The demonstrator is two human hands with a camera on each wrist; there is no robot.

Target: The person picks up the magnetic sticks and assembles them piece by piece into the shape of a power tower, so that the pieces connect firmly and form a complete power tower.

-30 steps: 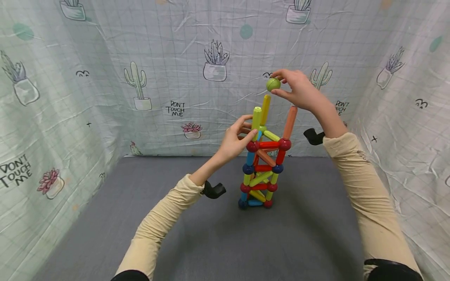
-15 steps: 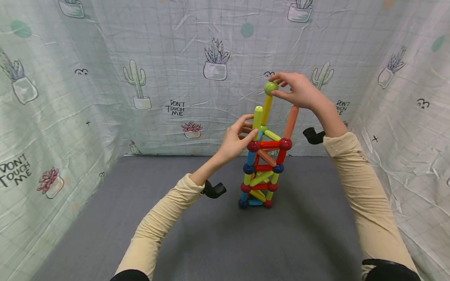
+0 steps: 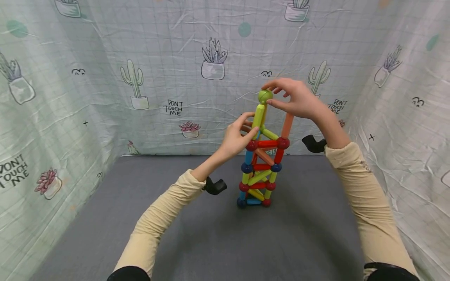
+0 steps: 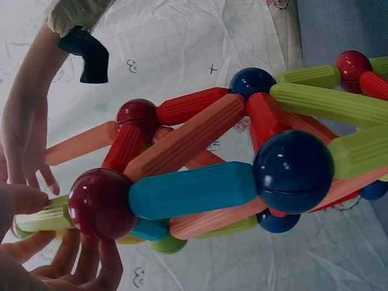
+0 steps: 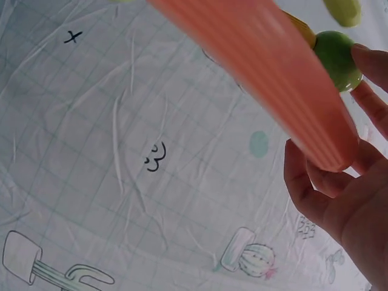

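Note:
A tower of magnetic rods and balls stands on the grey surface, with red balls [image 3: 283,143] at its upper corners. My left hand [image 3: 236,134] pinches the upright lime-green magnetic rod [image 3: 258,116] at the tower's top left; the left wrist view shows this rod meeting a dark red ball [image 4: 103,203]. Thumb and fingers of my right hand [image 3: 299,97] pinch a green ball [image 3: 265,96] at the top of the rear yellow rod [image 5: 298,25]. That yellow rod is mostly hidden behind the lime one. An upright orange rod [image 3: 287,125] rises below my right hand.
Around the back and sides hangs a pale curtain [image 3: 168,50] printed with cacti. The dark grey table [image 3: 211,238] spreads in front of the tower. Black mounts [image 3: 215,186] sit at both wrists, the right one near the orange rod.
The right hand brought the green ball onto the yellow rod's top, then moved down and slightly left with it. The upper rods lean a little further left. The left hand stays at the lime-green rod.

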